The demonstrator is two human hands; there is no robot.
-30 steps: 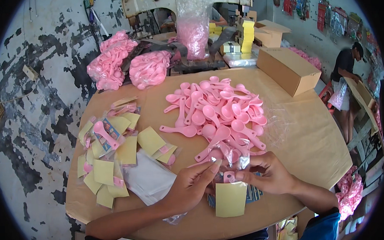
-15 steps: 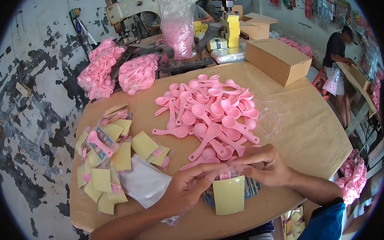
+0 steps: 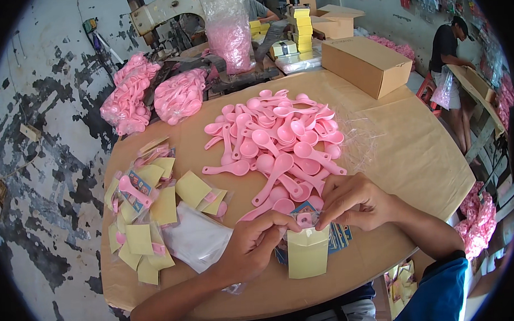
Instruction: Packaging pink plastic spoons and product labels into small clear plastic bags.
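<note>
In front of me, my left hand [image 3: 252, 247] and my right hand [image 3: 356, 203] pinch the top corners of a small clear plastic bag [image 3: 298, 239], fingers closed. A pale yellow card [image 3: 307, 262] hangs in it, and the pink end of a spoon [image 3: 305, 219] shows between my hands. Beneath lie blue printed cards [image 3: 342, 237], partly covered. Just beyond my fingers is a heap of pink plastic measuring spoons [image 3: 280, 165]. A stack of clear empty bags [image 3: 194, 240] lies by my left hand.
Bagged spoons with yellow cards [image 3: 139, 241] pile up at left. Big bags of pink spoons [image 3: 179, 96] sit behind, near a metal machine [image 3: 173, 9]. A cardboard box [image 3: 364, 64] stands at the far right edge. Another person [image 3: 448, 54] works at a bench beyond.
My hands have drawn slightly apart, my right hand shifting up. The pink spoon end and a blue card corner now show between them. The view has shifted slightly.
</note>
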